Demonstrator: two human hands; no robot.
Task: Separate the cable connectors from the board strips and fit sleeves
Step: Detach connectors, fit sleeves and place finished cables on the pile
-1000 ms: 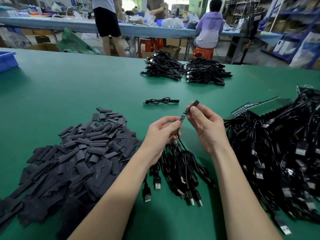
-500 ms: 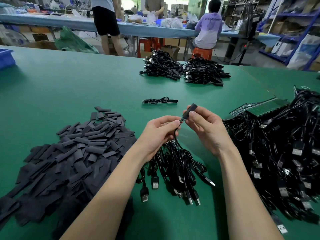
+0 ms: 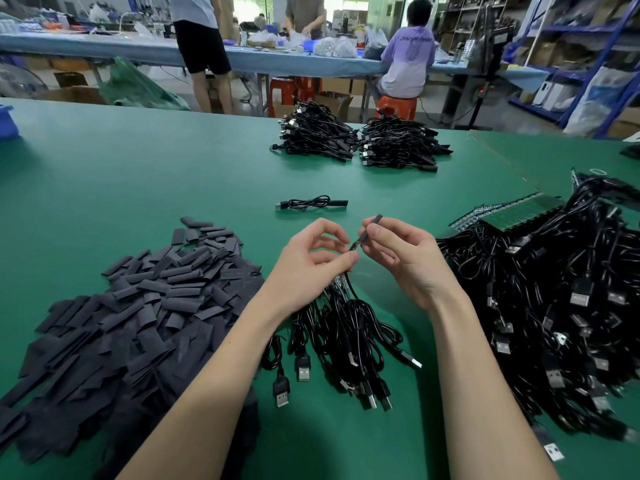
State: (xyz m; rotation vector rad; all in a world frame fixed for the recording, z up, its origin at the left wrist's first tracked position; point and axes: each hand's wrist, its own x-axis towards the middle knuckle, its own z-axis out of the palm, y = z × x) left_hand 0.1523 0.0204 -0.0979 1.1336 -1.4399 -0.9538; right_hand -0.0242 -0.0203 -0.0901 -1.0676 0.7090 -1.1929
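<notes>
Your bundle (image 3: pixel 346 327): cables hang from your left hand (image 3: pixel 311 268), plugs trailing on the bench (image 3: pixel 138 174), lower centre.
Hands: left pinches the connector end; right hand (image 3: pixel 398 258) pinches the sleeve (image 3: pixel 370 226), sliding it on, centre frame.
Sleeve pile (image 3: pixel 131 306): left, within reach.
Sleeved cable (image 3: pixel 311 204): just beyond.
Writing: shirt lettering upper right, unreadable.
</notes>
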